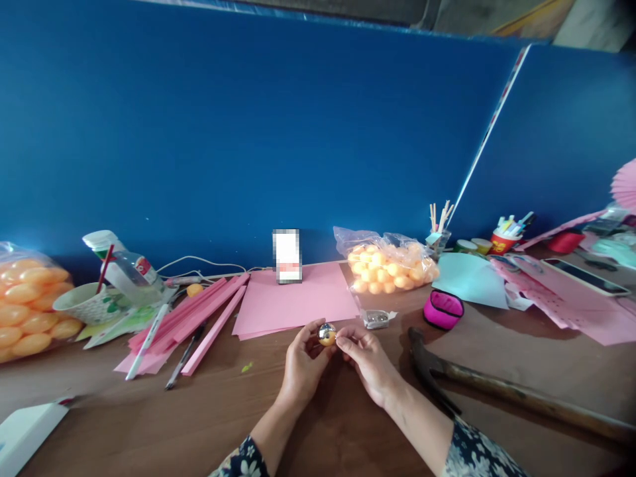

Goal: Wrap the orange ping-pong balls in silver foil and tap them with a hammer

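A small shiny ball [326, 334], mirror-like and golden below, sits between the thumb and fingers of my left hand [303, 368]. My right hand [368, 363] is closed in a pinch at the ball's right side. What its fingertips hold, if anything, is too small to make out. Just beyond my right hand lies a small clear packet [376, 319] with dark bits inside. Behind both hands, a stack of pink paper sheets [298, 301] lies flat on the brown table [209, 424].
To the right lie a hammer [521, 392], a magenta pouch [444, 309] and a phone [586, 276]. Bags of orange balls [390, 266] stand at the back and far left. Pink paper strips [191, 315], pens and a bottle [132, 271] occupy the left. A blue partition [308, 132] rises behind.
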The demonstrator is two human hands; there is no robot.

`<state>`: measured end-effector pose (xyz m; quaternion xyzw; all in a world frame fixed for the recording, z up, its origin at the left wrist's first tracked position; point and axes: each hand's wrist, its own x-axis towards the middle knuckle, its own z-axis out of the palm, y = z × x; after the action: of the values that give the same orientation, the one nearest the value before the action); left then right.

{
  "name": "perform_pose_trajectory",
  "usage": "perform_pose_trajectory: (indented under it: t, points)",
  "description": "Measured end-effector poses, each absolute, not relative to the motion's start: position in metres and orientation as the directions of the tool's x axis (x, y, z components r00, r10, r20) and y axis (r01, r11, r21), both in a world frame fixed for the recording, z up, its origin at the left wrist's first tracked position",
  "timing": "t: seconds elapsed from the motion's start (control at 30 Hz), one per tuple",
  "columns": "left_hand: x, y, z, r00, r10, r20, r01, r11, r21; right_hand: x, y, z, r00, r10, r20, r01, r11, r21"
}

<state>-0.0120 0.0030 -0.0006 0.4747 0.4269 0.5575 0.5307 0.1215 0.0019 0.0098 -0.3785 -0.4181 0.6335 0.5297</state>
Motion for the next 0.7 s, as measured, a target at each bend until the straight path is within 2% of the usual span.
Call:
perform_pose_trajectory:
  t: [0.7]
  points:
    - [-0.0094,0.0008,0.0021,-0.014,0.995,0.101,-0.205,-0.102,0.974,0.1195,0.0004,0.0096,-0.134,0.99,-0.053,-0.29,-0.09,-0.953]
